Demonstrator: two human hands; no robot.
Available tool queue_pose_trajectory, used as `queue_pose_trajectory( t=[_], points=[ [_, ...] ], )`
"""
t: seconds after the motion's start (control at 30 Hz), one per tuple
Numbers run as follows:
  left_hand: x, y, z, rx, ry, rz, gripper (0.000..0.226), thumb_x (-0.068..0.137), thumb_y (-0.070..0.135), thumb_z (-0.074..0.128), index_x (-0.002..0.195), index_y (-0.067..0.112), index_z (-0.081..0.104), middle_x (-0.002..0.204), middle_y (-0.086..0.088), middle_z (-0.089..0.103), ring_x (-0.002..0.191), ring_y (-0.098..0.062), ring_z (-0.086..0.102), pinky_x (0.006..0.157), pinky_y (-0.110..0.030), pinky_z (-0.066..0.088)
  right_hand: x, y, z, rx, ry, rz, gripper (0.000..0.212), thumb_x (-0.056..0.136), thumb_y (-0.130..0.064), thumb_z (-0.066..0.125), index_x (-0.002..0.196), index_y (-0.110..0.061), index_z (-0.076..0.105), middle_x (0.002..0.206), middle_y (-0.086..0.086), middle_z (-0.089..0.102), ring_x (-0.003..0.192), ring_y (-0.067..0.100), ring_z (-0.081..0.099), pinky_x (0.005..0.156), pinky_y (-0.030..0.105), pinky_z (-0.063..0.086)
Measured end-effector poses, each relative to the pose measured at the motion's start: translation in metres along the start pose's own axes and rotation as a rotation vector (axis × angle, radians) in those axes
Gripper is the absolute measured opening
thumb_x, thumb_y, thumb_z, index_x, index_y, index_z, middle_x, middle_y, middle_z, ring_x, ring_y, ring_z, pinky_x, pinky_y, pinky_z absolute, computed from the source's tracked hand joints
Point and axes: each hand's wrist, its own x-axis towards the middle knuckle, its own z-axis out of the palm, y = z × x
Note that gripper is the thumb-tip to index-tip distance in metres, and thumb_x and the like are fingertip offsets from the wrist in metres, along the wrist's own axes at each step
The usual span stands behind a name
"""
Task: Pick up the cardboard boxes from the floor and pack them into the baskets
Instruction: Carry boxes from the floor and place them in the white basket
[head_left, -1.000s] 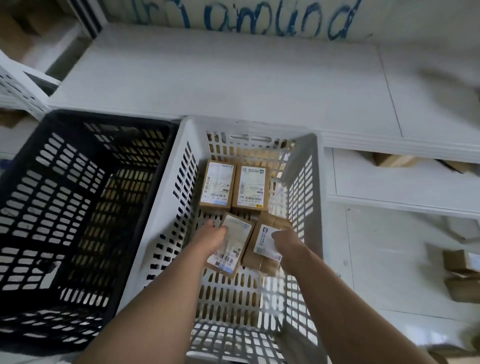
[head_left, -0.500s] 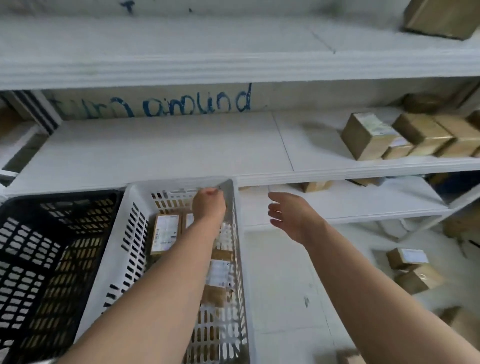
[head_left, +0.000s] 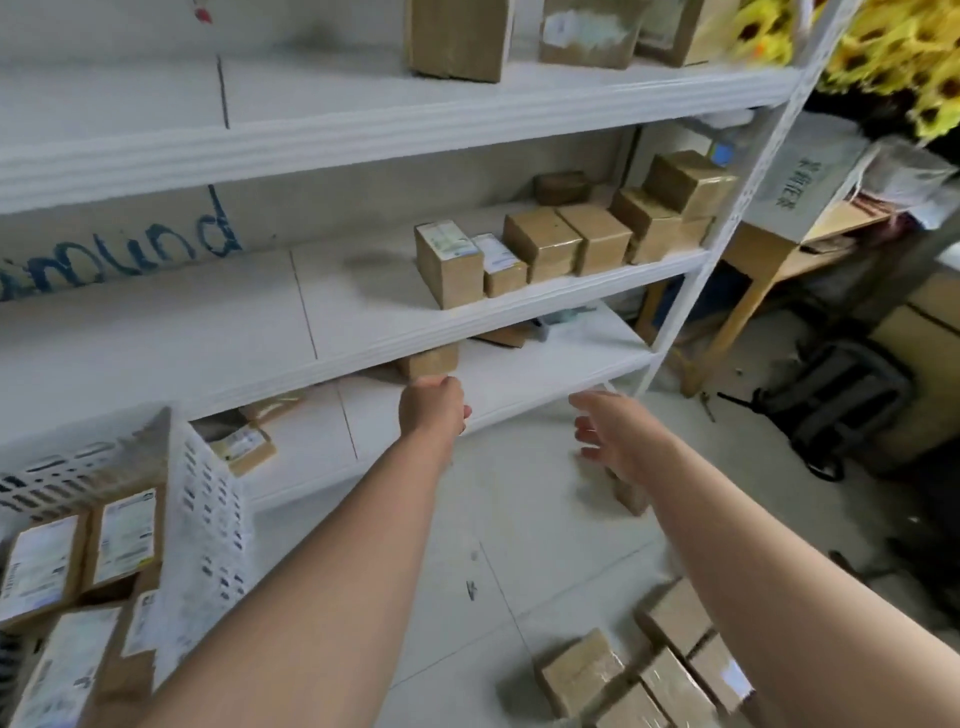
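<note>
Swinging right from the white basket (head_left: 208, 519), both hands are coming away holding nothing: left hand (head_left: 434, 408) loosely curled, right hand (head_left: 610, 436) spread. Likely reaching next for the floor boxes (head_left: 582, 670).

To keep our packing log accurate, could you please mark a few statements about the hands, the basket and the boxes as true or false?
1. The right hand holds a box. False: it is empty, with its fingers spread.
2. The white basket has labelled boxes in it. True.
3. Cardboard boxes lie on the floor at the lower right. True.
4. The middle shelf has nothing on it. False: a row of boxes stands at its right end.
</note>
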Motion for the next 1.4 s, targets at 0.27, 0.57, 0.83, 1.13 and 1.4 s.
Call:
queue_pose_trajectory(
  t=[0.27, 0.57, 0.83, 1.13, 1.4],
  points=[
    [0.003, -0.022, 0.152, 0.163, -0.222, -0.059, 0.026, 0.091, 0.008, 0.041, 0.067, 0.014, 0.049, 0.072, -0.007, 0.052, 0.073, -0.025, 0.051, 0.068, -0.033, 0.04, 0.057, 0.04, -0.126, 0.088, 0.148, 0.072, 0.013, 0.094, -0.023, 0.055, 0.103, -0.016, 0.063, 0.085, 0.008, 0.051, 0.078, 0.023, 0.045, 0.072, 0.034, 0.038],
    [0.073, -0.037, 0.279, 0.378, -0.411, -0.124, 0.023, 0.091, 0.01, 0.042, 0.07, 0.016, 0.051, 0.074, -0.003, 0.053, 0.062, -0.017, 0.054, 0.068, -0.029, 0.044, 0.154, 0.055, -0.199, 0.22, 0.295, 0.199, 0.007, 0.096, -0.02, 0.052, 0.095, -0.018, 0.059, 0.083, 0.006, 0.046, 0.078, 0.022, 0.043, 0.075, 0.036, 0.04],
    [0.176, -0.033, 0.386, 0.571, -0.573, -0.178, 0.023, 0.092, 0.008, 0.04, 0.071, 0.018, 0.045, 0.07, -0.002, 0.048, 0.057, -0.017, 0.048, 0.054, -0.024, 0.032, 0.276, 0.052, -0.232, 0.408, 0.456, 0.314, 0.007, 0.097, -0.02, 0.052, 0.094, -0.02, 0.057, 0.08, 0.006, 0.047, 0.081, 0.023, 0.044, 0.082, 0.038, 0.04],
    [0.256, -0.073, 0.487, 0.771, -0.677, -0.178, 0.02, 0.09, 0.01, 0.041, 0.072, 0.015, 0.048, 0.068, -0.005, 0.05, 0.06, -0.023, 0.046, 0.054, -0.024, 0.032, 0.378, 0.096, -0.256, 0.498, 0.511, 0.384, 0.032, 0.097, -0.026, 0.048, 0.127, -0.02, 0.057, 0.077, -0.004, 0.045, 0.064, 0.015, 0.04, 0.054, 0.027, 0.031],
    [0.291, -0.142, 0.571, 0.838, -0.7, -0.208, 0.024, 0.093, 0.01, 0.039, 0.073, 0.018, 0.049, 0.073, -0.003, 0.052, 0.059, -0.017, 0.049, 0.055, -0.024, 0.034, 0.451, 0.163, -0.284, 0.52, 0.533, 0.459, 0.037, 0.1, -0.028, 0.046, 0.135, -0.017, 0.053, 0.114, 0.004, 0.053, 0.093, 0.022, 0.048, 0.074, 0.031, 0.04]
  ],
)
